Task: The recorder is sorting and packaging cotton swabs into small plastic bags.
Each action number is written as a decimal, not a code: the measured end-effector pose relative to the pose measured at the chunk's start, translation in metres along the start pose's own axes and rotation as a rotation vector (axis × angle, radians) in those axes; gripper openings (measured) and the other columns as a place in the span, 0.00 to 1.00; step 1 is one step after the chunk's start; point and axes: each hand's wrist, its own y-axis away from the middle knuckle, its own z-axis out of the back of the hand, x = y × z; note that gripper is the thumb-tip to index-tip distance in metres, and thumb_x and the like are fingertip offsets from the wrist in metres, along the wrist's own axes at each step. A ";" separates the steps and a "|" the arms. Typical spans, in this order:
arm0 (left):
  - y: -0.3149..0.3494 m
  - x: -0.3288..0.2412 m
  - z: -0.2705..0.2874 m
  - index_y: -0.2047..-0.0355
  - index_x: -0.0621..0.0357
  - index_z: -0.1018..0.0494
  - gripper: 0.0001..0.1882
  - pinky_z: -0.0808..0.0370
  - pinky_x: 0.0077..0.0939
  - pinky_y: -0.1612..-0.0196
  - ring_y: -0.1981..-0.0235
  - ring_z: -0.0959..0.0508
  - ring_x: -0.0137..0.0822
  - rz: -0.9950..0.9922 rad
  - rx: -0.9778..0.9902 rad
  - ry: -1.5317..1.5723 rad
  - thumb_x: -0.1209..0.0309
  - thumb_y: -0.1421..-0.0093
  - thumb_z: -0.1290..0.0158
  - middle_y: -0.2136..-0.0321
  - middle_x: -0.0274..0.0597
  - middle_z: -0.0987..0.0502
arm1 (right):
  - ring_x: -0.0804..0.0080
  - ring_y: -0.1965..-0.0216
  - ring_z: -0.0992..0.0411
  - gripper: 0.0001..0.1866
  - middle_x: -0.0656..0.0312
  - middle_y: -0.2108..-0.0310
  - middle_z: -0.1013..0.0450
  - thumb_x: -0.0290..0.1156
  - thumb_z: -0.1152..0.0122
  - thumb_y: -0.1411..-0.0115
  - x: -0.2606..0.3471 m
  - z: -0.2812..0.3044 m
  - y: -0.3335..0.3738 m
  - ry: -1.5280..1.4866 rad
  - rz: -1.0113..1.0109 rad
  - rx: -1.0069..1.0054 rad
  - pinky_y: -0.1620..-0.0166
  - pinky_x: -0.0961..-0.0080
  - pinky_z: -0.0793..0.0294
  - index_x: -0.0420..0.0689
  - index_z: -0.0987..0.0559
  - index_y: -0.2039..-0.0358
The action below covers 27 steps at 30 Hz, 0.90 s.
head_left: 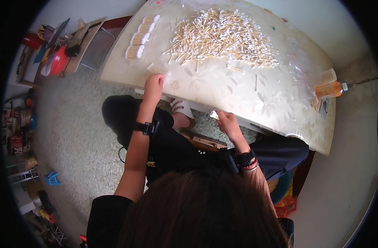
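My right hand (229, 125) is just off the table's near edge, its fingers closed round a small bunch of cotton swabs (214, 115) with the white tips showing. Over the near left edge of the table, my left hand (154, 86) is closed; what its fingers hold, if anything, is hidden. Just beyond it lie a few swabs (151, 67) close together. A large loose heap of cotton swabs (224, 37) with pale sticks and white tips spreads over the table's far middle. Left of the heap, several neat bundles of swabs (135, 51) lie in a row.
The pale patterned table (197, 89) carries a single stray swab (256, 82), crumpled clear plastic (298, 66) and an orange drink bottle (330, 89) at the right. A wall stands close on that side. On the floor to the left is a small blue stool (52, 178).
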 end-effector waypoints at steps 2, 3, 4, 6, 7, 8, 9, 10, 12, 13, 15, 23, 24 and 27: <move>0.005 -0.009 -0.005 0.66 0.65 0.26 0.07 0.28 0.34 0.64 0.68 0.23 0.46 0.043 0.017 -0.039 0.75 0.45 0.48 0.72 0.53 0.24 | 0.87 0.89 0.48 0.26 0.74 0.90 0.43 0.46 0.51 0.36 -0.001 -0.001 -0.005 0.059 0.031 -0.047 0.84 0.84 0.52 0.45 0.32 0.89; 0.009 -0.016 -0.011 0.66 0.64 0.26 0.08 0.28 0.34 0.65 0.69 0.23 0.46 -0.010 -0.042 0.008 0.76 0.46 0.48 0.71 0.52 0.23 | 0.86 0.89 0.47 0.27 0.74 0.90 0.42 0.46 0.51 0.36 0.000 -0.001 -0.008 0.119 0.062 -0.097 0.84 0.84 0.50 0.44 0.31 0.89; 0.012 -0.024 -0.018 0.65 0.64 0.25 0.08 0.28 0.34 0.65 0.69 0.23 0.46 -0.063 -0.101 0.055 0.77 0.46 0.48 0.71 0.52 0.23 | 0.84 0.86 0.44 0.27 0.70 0.90 0.39 0.47 0.50 0.38 0.003 0.003 -0.012 0.159 0.090 -0.141 0.80 0.80 0.44 0.39 0.29 0.88; 0.015 -0.055 -0.031 0.61 0.63 0.27 0.12 0.27 0.32 0.67 0.73 0.23 0.41 -0.066 -0.001 0.181 0.78 0.48 0.47 0.73 0.47 0.25 | 0.81 0.84 0.40 0.29 0.64 0.91 0.37 0.47 0.50 0.39 0.014 0.011 -0.020 0.223 0.171 -0.268 0.76 0.75 0.37 0.35 0.27 0.87; 0.018 -0.066 -0.039 0.59 0.63 0.28 0.15 0.27 0.31 0.68 0.75 0.24 0.40 -0.077 0.029 0.255 0.79 0.49 0.47 0.75 0.46 0.26 | 0.80 0.85 0.39 0.27 0.61 0.92 0.37 0.45 0.51 0.39 0.023 0.013 -0.023 0.278 0.239 -0.323 0.76 0.75 0.37 0.36 0.26 0.87; 0.019 -0.081 -0.047 0.59 0.63 0.28 0.15 0.27 0.31 0.68 0.75 0.24 0.40 -0.078 0.037 0.261 0.79 0.49 0.47 0.75 0.46 0.26 | 0.76 0.86 0.38 0.27 0.60 0.92 0.36 0.45 0.51 0.39 0.033 0.016 -0.023 0.337 0.278 -0.372 0.76 0.74 0.37 0.37 0.25 0.86; 0.020 -0.091 -0.053 0.57 0.63 0.30 0.18 0.27 0.30 0.69 0.76 0.25 0.38 -0.081 0.059 0.302 0.80 0.50 0.46 0.75 0.45 0.28 | 0.72 0.86 0.36 0.26 0.59 0.92 0.36 0.44 0.51 0.39 0.042 0.015 -0.026 0.393 0.320 -0.414 0.76 0.73 0.36 0.38 0.24 0.86; 0.022 -0.101 -0.057 0.54 0.62 0.32 0.22 0.28 0.29 0.70 0.77 0.25 0.37 -0.085 0.082 0.345 0.82 0.52 0.46 0.76 0.44 0.29 | 0.72 0.86 0.36 0.26 0.59 0.92 0.36 0.44 0.51 0.39 0.047 0.012 -0.028 0.392 0.317 -0.414 0.76 0.73 0.36 0.38 0.24 0.86; 0.023 -0.113 -0.066 0.53 0.62 0.34 0.24 0.28 0.28 0.71 0.77 0.26 0.37 -0.113 0.073 0.351 0.83 0.53 0.46 0.75 0.44 0.29 | 0.59 0.84 0.30 0.22 0.52 0.89 0.31 0.44 0.50 0.40 0.056 0.005 -0.034 0.477 0.371 -0.473 0.74 0.68 0.32 0.41 0.20 0.81; 0.024 -0.118 -0.069 0.52 0.61 0.35 0.26 0.28 0.28 0.72 0.78 0.26 0.36 -0.137 0.062 0.354 0.84 0.53 0.46 0.74 0.44 0.30 | 0.59 0.84 0.30 0.22 0.52 0.89 0.31 0.44 0.50 0.40 0.053 0.003 -0.041 0.478 0.370 -0.477 0.74 0.68 0.32 0.41 0.20 0.81; 0.024 -0.128 -0.074 0.51 0.61 0.36 0.26 0.28 0.29 0.72 0.78 0.26 0.38 -0.145 0.076 0.364 0.84 0.53 0.46 0.72 0.46 0.30 | 0.51 0.77 0.26 0.17 0.47 0.84 0.28 0.43 0.49 0.40 0.045 0.000 -0.052 0.572 0.455 -0.532 0.70 0.62 0.29 0.44 0.18 0.73; 0.033 -0.150 -0.075 0.50 0.59 0.36 0.26 0.29 0.35 0.68 0.70 0.27 0.46 -0.207 -0.003 0.294 0.85 0.52 0.49 0.70 0.50 0.31 | 0.49 0.75 0.26 0.16 0.48 0.80 0.26 0.41 0.52 0.40 0.030 0.002 -0.063 0.793 0.416 -0.544 0.67 0.59 0.26 0.52 0.21 0.57; 0.034 -0.150 -0.075 0.50 0.59 0.36 0.26 0.29 0.36 0.67 0.68 0.27 0.47 -0.189 0.007 0.328 0.85 0.52 0.49 0.69 0.50 0.30 | 0.50 0.76 0.26 0.16 0.48 0.80 0.26 0.41 0.52 0.40 0.031 0.000 -0.063 0.805 0.434 -0.554 0.68 0.59 0.26 0.52 0.22 0.56; 0.033 -0.146 -0.070 0.52 0.60 0.35 0.23 0.30 0.38 0.61 0.64 0.28 0.50 -0.232 -0.037 0.371 0.84 0.51 0.51 0.66 0.52 0.30 | 0.51 0.76 0.25 0.16 0.48 0.80 0.26 0.40 0.53 0.40 0.033 0.000 -0.066 0.859 0.448 -0.571 0.68 0.59 0.26 0.52 0.23 0.54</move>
